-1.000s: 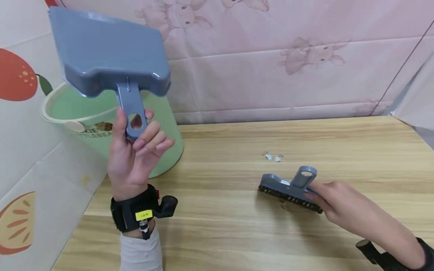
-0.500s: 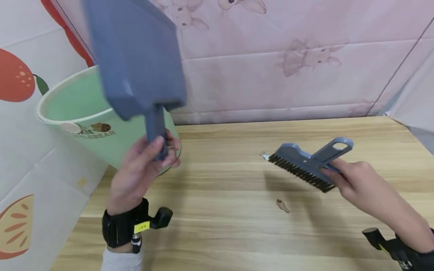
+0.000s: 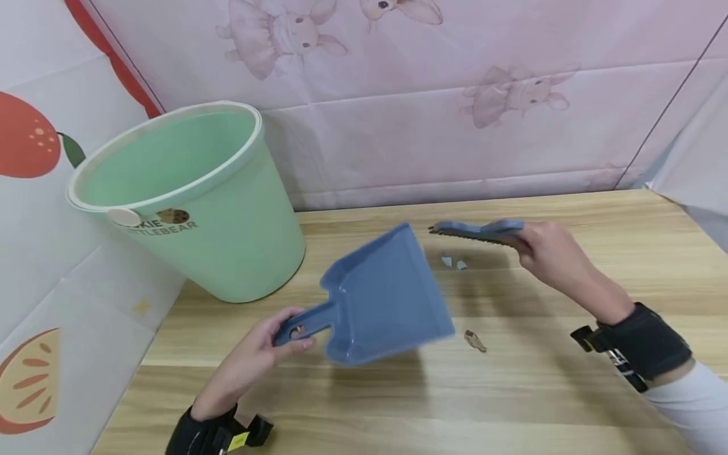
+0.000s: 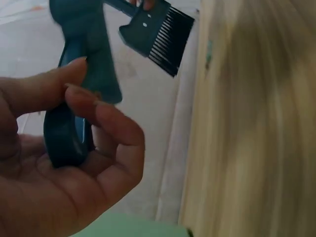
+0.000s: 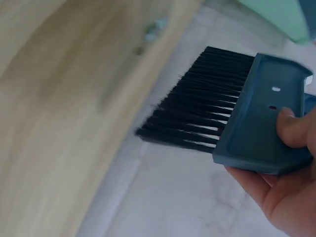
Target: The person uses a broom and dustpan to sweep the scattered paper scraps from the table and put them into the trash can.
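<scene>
My left hand [image 3: 258, 354] grips the handle of a blue dustpan [image 3: 387, 297], held tilted above the wooden table with its wide lip toward the right. In the left wrist view the thumb and curled fingers close round the handle [image 4: 64, 133]. My right hand [image 3: 554, 259] pinches a blue hand brush [image 3: 478, 230] by its body, raised above the table's back half. Its dark bristles [image 5: 197, 101] spread out in the right wrist view. Small pale blue scraps [image 3: 454, 262] lie on the table below the brush. A brown scrap [image 3: 474, 341] lies right of the dustpan's lip.
A light green bucket [image 3: 250, 234] stands upright at the table's back left. Behind the wooden table [image 3: 352, 417] hangs a pink sheet with printed rabbits [image 3: 398, 145]. A white sheet with printed fruit [image 3: 102, 303] borders the left side.
The dustpan has come down from in front of the bucket to low over the table, turning its lip rightward. The brush has risen toward the back and turned nearly edge-on.
</scene>
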`<action>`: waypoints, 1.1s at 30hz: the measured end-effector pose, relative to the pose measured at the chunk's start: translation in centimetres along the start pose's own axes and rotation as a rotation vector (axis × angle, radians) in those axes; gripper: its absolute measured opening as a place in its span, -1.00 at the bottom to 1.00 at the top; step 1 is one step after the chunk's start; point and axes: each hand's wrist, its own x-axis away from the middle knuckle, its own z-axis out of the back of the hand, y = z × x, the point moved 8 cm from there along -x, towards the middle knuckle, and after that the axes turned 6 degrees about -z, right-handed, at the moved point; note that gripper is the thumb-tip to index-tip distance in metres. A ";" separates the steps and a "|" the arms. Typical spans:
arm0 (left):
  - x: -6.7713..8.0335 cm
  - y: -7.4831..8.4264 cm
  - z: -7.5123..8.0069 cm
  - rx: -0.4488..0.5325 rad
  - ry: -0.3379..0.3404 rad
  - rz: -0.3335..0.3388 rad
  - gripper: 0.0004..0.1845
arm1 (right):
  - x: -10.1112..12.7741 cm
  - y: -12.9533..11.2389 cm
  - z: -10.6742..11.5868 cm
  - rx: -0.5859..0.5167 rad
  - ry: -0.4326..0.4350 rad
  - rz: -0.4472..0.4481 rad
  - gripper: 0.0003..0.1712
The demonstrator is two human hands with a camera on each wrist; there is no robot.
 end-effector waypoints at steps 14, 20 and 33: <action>-0.3 -0.6 -0.8 -0.386 -0.030 -0.175 -0.65 | 7.4 -2.1 -0.4 -0.029 -0.346 -0.030 -0.12; -0.7 -0.2 -1.2 -0.453 -0.013 -0.173 -0.66 | 9.8 -4.1 2.9 -0.097 -0.348 -0.021 -0.08; -0.8 0.4 -3.8 -0.449 -0.192 -0.123 -0.68 | 12.9 0.3 9.0 0.242 -0.172 -0.431 -0.89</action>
